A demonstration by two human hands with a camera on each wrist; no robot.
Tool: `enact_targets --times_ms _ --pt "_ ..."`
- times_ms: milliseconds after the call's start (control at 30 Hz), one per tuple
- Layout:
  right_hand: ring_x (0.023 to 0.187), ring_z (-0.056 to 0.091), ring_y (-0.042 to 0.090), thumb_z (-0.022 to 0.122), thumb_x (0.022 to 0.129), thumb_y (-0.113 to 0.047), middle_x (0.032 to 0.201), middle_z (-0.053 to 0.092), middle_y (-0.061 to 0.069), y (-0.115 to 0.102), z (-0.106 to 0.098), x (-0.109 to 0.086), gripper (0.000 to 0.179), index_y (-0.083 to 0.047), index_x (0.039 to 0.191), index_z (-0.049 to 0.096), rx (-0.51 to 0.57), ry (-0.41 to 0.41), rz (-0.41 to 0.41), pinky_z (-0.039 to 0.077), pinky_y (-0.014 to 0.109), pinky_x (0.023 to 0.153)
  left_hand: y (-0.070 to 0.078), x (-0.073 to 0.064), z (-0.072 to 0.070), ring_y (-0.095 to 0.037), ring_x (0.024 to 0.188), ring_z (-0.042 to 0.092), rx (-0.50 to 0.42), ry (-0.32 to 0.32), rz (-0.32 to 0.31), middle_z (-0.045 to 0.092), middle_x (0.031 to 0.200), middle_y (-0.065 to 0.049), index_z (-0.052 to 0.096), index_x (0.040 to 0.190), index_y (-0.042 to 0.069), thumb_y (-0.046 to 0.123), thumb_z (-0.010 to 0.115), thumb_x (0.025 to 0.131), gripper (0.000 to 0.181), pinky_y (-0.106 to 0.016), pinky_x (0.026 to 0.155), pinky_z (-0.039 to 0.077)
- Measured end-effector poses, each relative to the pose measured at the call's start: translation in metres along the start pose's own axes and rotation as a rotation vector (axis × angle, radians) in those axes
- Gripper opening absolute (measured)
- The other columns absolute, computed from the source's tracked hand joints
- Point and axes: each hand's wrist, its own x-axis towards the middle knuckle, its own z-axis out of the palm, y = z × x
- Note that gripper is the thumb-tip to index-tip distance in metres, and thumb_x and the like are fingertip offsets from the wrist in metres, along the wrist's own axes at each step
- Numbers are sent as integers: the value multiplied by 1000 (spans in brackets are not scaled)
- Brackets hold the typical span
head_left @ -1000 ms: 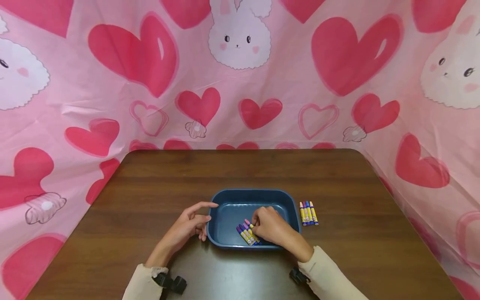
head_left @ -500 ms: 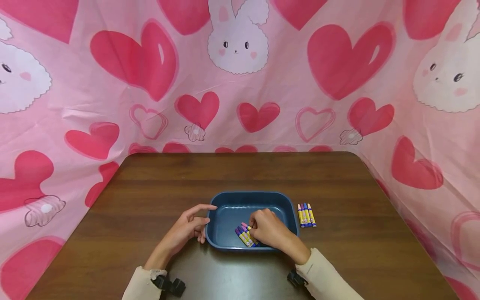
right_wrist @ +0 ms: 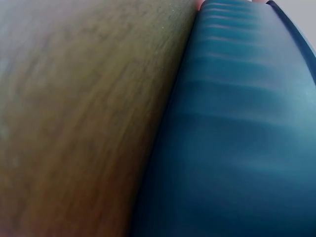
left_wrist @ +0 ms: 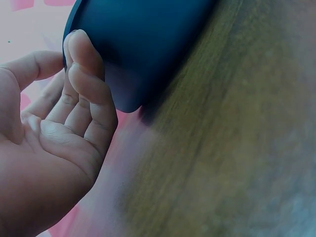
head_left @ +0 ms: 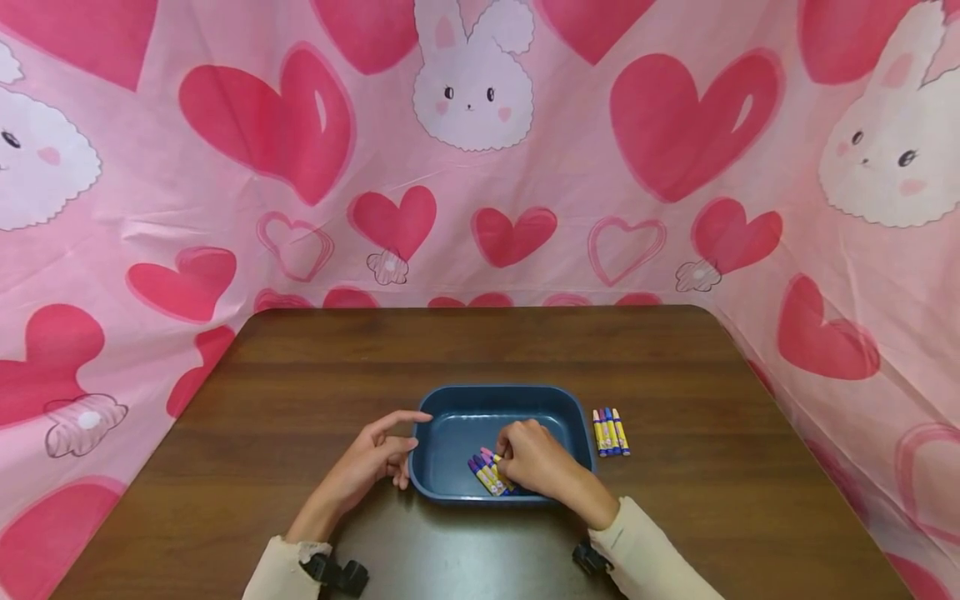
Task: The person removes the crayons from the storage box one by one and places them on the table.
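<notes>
A dark blue rectangular tray [head_left: 457, 433] sits on the brown table. Several yellow-wrapped crayons [head_left: 482, 476] lie side by side at its near side, with purple, dark blue and pink tips. My right hand [head_left: 534, 457] reaches over the near right rim, its curled fingertips pinching the pink-tipped crayon [head_left: 488, 455] beside the others; the hand covers part of this row. At the tray's left rim, my left hand [head_left: 377, 452] has its index finger stretched over the edge and its thumb at the rim. In the left wrist view, the left hand [left_wrist: 69, 116] is against the tray's outer wall [left_wrist: 148, 44].
Another row of several yellow crayons [head_left: 611, 432] lies on the table [head_left: 337, 358] just right of the tray. The tray's ribbed outer wall [right_wrist: 232, 128] fills much of the right wrist view. A pink curtain [head_left: 450, 183] with hearts and rabbits hangs behind the table.
The head view has shifted slightly. The pink-tipped crayon has slid a little closer to the row with my right fingers on it. My left hand stays at the rim.
</notes>
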Motion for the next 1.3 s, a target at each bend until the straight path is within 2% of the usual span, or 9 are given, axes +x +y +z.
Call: enact_targets --times_ms 200,300,533,733,967,1200,1300 --pt "53 45 3 70 78 -2 59 50 -8 -1 2 -1 19 -13 66 60 29 -17 -20 38 21 48 -2 -2 -1 -19 57 62 10 1 -3 61 67 -8 46 144 3 20 54 103 45 -27 56 51" --pt "52 45 2 69 77 0 58 50 -9 -3 1 -2 19 -12 66 61 40 -16 -34 39 21 49 -2 -3 -1 -19 57 62 16 0 -1 61 67 -8 45 144 3 20 53 103 45 -27 56 52" --pt "63 55 4 70 80 0 73 65 -4 -5 -12 -3 6 -4 84 73 67 -7 -28 50 22 61 0 -2 -1 -20 58 62 29 9 -10 62 68 -9 47 144 6 21 53 103 44 -28 57 52" --pt "65 55 8 71 85 -3 76 64 -5 -4 -31 -6 6 -6 89 74 109 -7 0 50 23 60 -1 -1 0 -20 57 62 22 8 0 61 67 -10 47 144 5 20 54 103 44 -28 56 51" --pt "65 56 8 73 83 -3 73 63 -7 0 -46 -13 5 -7 86 73 112 89 8 51 22 61 -2 2 1 -20 57 62 10 9 2 60 68 -10 48 144 6 20 54 103 44 -28 56 51" --pt "65 56 8 73 83 -1 75 64 -6 3 -55 -29 8 -7 90 74 168 154 29 52 22 60 -2 1 1 -19 57 62 0 -1 22 60 67 -10 47 143 4 18 54 103 43 -28 55 51" --pt "65 57 9 72 83 1 74 65 -5 5 -61 -35 10 -7 89 74 185 208 49 52 23 59 -2 -1 0 -19 56 61 -6 -4 21 60 66 -9 46 143 2 18 54 103 44 -28 55 51"
